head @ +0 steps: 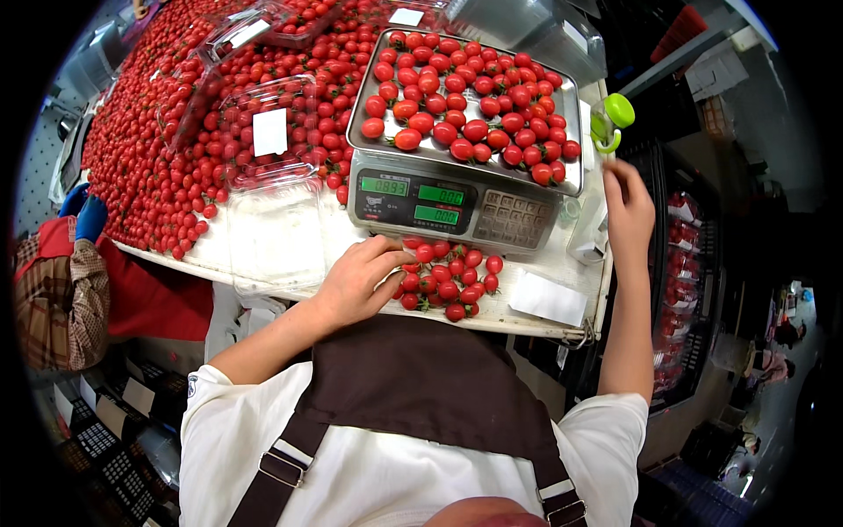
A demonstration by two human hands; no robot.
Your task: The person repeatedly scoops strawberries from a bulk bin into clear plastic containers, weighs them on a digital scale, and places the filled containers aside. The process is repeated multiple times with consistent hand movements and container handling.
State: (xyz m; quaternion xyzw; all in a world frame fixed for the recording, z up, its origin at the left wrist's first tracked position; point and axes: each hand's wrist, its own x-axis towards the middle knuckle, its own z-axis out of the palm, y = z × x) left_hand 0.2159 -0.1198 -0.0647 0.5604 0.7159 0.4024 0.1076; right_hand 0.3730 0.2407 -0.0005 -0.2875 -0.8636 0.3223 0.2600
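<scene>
My left hand (365, 273) rests at the table's front with its fingers apart. Its fingertips touch or nearly touch a small heap of cherry tomatoes (454, 280). Behind the heap stands a digital scale (415, 197) with lit green displays and a keypad. On top of it, a metal tray (471, 168) holds a loose layer of cherry tomatoes (454, 82). At the table's right edge is my right hand (629, 201), fingers bent, just below a bottle with a lime-green cap (619, 110). What its fingertips touch is hidden.
An open clear plastic clamshell (276, 244) lies left of the scale, its labelled lid over a large tomato pile (151, 138). White paper (548, 298) lies front right. Crates with packed tomatoes (681, 263) stand to the right. A co-worker's blue-gloved hand (91, 217) is at far left.
</scene>
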